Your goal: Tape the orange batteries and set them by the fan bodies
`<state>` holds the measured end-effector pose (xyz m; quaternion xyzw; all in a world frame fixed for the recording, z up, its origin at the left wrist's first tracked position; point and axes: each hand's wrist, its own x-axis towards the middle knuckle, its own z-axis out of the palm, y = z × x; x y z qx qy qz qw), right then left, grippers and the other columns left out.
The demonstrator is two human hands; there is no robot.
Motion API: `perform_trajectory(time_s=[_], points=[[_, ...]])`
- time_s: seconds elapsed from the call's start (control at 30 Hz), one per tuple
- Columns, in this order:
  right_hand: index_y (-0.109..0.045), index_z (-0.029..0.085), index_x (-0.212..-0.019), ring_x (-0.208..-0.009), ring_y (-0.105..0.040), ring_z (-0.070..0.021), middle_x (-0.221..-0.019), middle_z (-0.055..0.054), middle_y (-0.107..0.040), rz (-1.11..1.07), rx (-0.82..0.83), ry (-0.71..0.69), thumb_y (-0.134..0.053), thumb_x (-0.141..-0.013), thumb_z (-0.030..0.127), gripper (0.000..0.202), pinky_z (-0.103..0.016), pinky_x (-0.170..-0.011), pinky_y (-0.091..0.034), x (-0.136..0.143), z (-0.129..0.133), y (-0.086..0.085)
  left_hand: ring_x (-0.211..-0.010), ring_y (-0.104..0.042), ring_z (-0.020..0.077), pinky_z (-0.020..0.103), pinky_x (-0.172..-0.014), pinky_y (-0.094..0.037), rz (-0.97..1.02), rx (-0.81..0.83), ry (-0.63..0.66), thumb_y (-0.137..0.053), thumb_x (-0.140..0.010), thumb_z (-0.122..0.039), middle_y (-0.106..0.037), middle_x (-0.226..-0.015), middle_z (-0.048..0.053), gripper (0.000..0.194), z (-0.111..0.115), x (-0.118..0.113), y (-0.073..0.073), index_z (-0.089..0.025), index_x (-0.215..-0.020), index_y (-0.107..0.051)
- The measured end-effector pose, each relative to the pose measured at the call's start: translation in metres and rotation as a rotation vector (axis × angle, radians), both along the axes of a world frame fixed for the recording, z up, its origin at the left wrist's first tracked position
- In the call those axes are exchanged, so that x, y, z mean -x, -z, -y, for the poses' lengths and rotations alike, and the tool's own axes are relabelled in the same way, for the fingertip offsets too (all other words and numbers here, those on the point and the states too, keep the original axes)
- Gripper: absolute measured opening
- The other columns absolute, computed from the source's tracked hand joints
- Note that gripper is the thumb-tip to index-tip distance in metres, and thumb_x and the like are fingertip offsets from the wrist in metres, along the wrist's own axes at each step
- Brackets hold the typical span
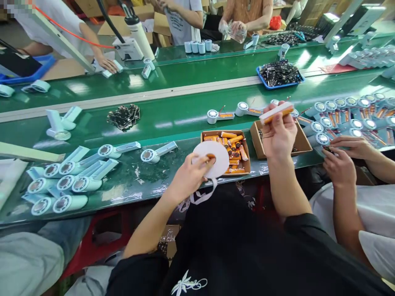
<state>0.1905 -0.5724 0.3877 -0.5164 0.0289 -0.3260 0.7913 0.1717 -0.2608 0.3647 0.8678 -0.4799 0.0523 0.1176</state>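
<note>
My left hand grips a roll of white tape, its fingers at the centre hole; a loose strip of tape hangs below. Raised at the right, my right hand pinches an orange battery with a white strip along its top. Below and between the hands, a cardboard box holds several orange batteries. Partly behind my right wrist stands a second cardboard box with small dark parts.
Light blue fan bodies lie at the left, and many more at the right. A pile of circuit boards and a blue tray lie beyond. A co-worker's hands work close at the right.
</note>
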Motion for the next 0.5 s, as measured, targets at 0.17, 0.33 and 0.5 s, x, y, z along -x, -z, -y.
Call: perform_trajectory(time_s=[0.17,0.33,0.5], points=[[-0.066,0.034,-0.125,-0.105,-0.079,-0.0224,-0.108,0.0,-0.08,-0.052,0.072,-0.1,-0.09,-0.078,0.032,0.052,-0.038,-0.089,-0.068,0.03,0.001,0.018,-0.139,-0.052,0.0305,0.049,-0.119,-0.046,-0.227,0.074,-0.169,-0.064,-0.099,-0.044,-0.066,-0.143,0.007,0.051,-0.04,-0.059,0.0,-0.027,-0.146,-0.061],[-0.069,0.031,-0.116,-0.096,-0.081,-0.028,-0.094,-0.003,-0.082,-0.183,0.1,0.026,-0.091,-0.075,0.027,0.047,-0.041,-0.077,-0.071,0.099,0.034,0.049,-0.131,-0.053,0.0415,0.063,-0.101,-0.055,-0.034,-0.23,-0.75,-0.054,-0.1,-0.03,-0.062,-0.145,0.012,0.031,-0.123,-0.075,0.024,-0.024,-0.12,-0.077],[-0.068,0.033,-0.113,-0.102,-0.08,-0.0244,-0.102,0.001,-0.081,-0.028,0.19,0.083,-0.089,-0.075,0.023,0.045,-0.04,-0.083,-0.07,0.048,0.028,0.019,-0.132,-0.047,0.0393,0.049,-0.086,-0.061,-0.086,-0.343,-0.566,-0.049,-0.092,-0.012,-0.057,-0.145,0.014,0.039,-0.089,-0.137,0.019,-0.025,-0.117,-0.076]])
